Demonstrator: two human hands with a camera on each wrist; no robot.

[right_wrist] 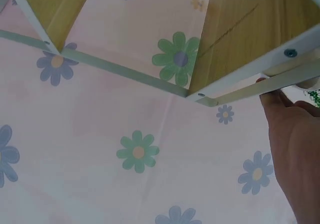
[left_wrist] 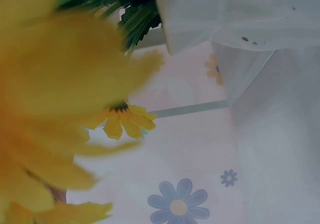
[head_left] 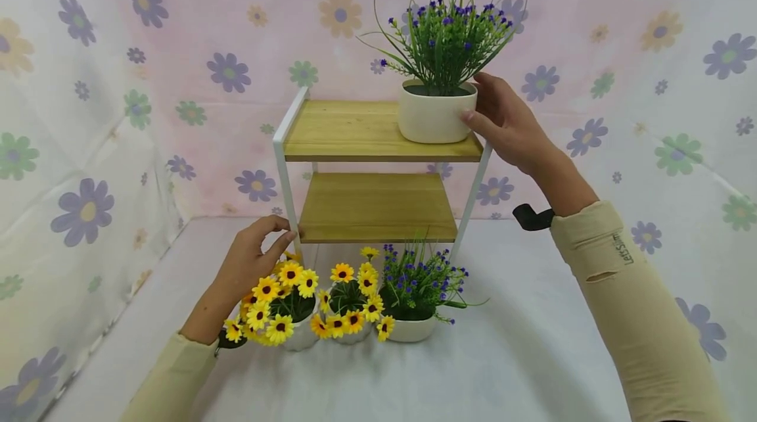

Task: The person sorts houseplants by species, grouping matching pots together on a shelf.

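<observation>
A two-tier shelf rack (head_left: 343, 129) with wooden boards and a white metal frame stands in the middle of the head view. On the right end of its top board is a white oval pot of purple flowers (head_left: 436, 118). My right hand (head_left: 513, 125) holds this pot by its right end, thumb on the front and fingers behind. In the right wrist view the same hand (right_wrist: 296, 149) is beside the rack's white side frame (right_wrist: 245, 87). My left hand (head_left: 251, 254) pinches the rack's left front post near the lower board. Yellow flowers (left_wrist: 60, 69) block the left wrist view.
On the white-covered table in front of the rack stand two pots of yellow flowers (head_left: 290, 307) (head_left: 349, 317) and a second pot of purple flowers (head_left: 414, 297). Flower-patterned cloth (head_left: 230, 73) hangs behind and at both sides.
</observation>
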